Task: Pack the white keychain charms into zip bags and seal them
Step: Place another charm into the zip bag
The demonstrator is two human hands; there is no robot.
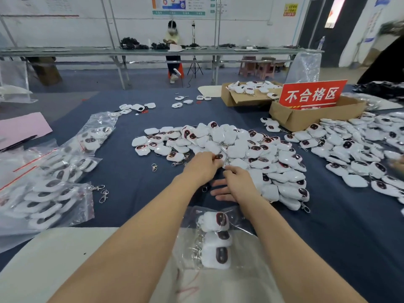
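- The table point(131, 171), covered in dark blue cloth, carried the whole job.
- The central pile of white charms point(240, 145) lay loose and unbagged in the middle. It was the biggest share of the work left.
- A second heap point(349, 154) spread along the right side, also unbagged.
- The filled zip bags point(43, 193) were stacked at the left edge, each stuffed with charms. Their red seal strips looked closed, so I judged that part done.
- Two cardboard boxes sat beyond the pile. The nearer box point(306, 119) held a red sign point(312, 94).
- The open bag point(240, 224) lay between the forearms, close to the person. It held about three charms and looked only partly filled and unsealed.
- Overall the task seemed to be in its early to middle part, with far more charms loose than bagged.
- The left hand point(202, 166) reached to the near edge of the central pile, fingers curled, pinching a dark-faced charm point(218, 157).
- The right hand point(237, 183) lay just beside it at the pile's edge. Its fingers were stretched flat toward the left, low over the cloth, gripping nothing visible.
- A few loose metal clasps point(102, 193) lay near the filled bags.
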